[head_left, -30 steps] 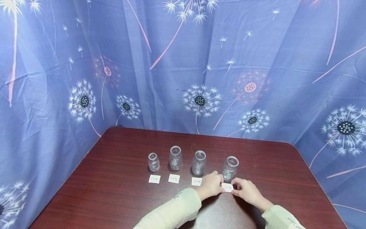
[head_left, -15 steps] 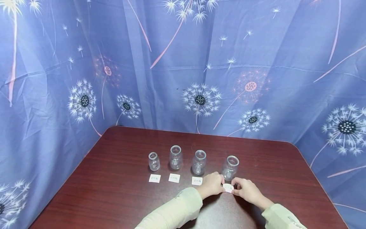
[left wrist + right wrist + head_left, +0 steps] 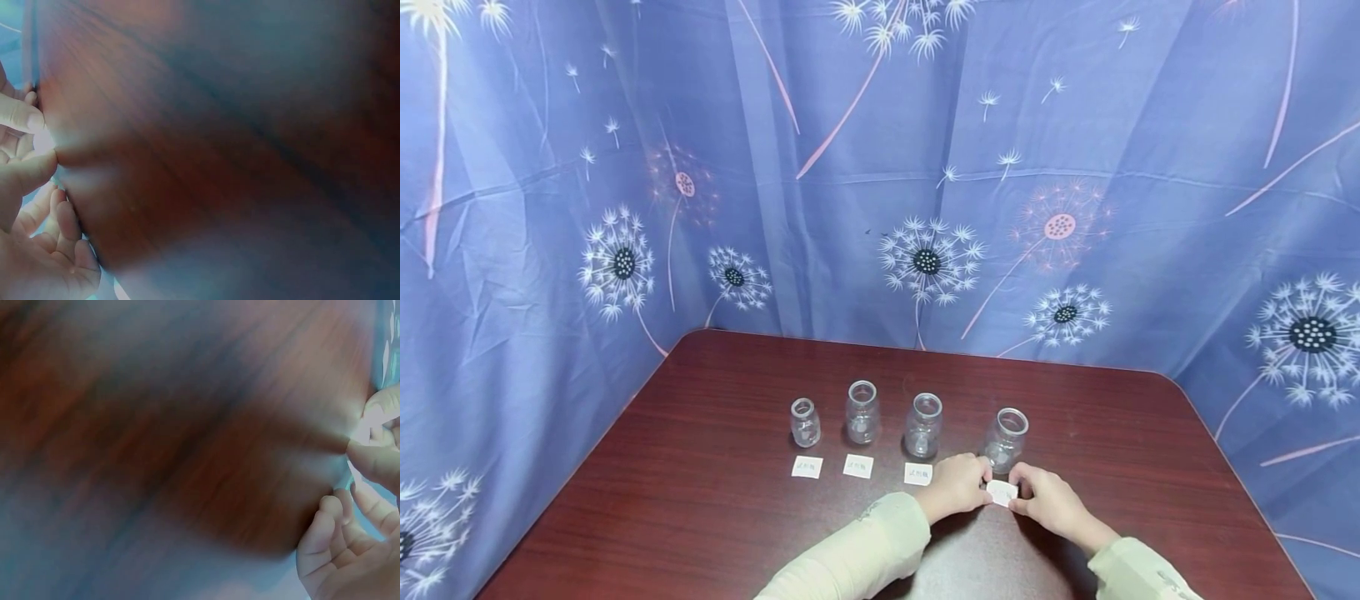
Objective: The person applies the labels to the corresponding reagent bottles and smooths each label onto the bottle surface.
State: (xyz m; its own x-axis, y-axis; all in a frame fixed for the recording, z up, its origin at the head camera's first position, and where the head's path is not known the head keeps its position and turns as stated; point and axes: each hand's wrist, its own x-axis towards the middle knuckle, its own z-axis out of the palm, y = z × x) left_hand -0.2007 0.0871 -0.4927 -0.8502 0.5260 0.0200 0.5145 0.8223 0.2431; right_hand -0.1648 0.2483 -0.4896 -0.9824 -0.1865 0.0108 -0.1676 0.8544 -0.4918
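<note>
A small white paper label (image 3: 1002, 492) with faint printed characters is held between both hands, low over the table in front of the rightmost glass jar (image 3: 1009, 435). My left hand (image 3: 957, 486) pinches its left edge between thumb and fingers. On the opposite edge, the thumb and forefinger of my right hand (image 3: 1052, 502) pinch it too. In the left wrist view the left hand (image 3: 37, 250) shows at the lower left, its other fingers curled. The right wrist view has the right hand (image 3: 353, 550) at the lower right. Glare washes out the label in both wrist views.
Left of the hands stand three more open glass jars: a small one (image 3: 805, 425), a taller one (image 3: 862, 415) and another (image 3: 922, 429). Each has a white label (image 3: 807, 467) lying before it. Blue dandelion-print curtains (image 3: 850, 208) enclose the dark red wooden table (image 3: 700, 467).
The label stays pinched in both hands, its lettering now fainter to the view. The hands have barely moved; the head view shifts very slightly.
</note>
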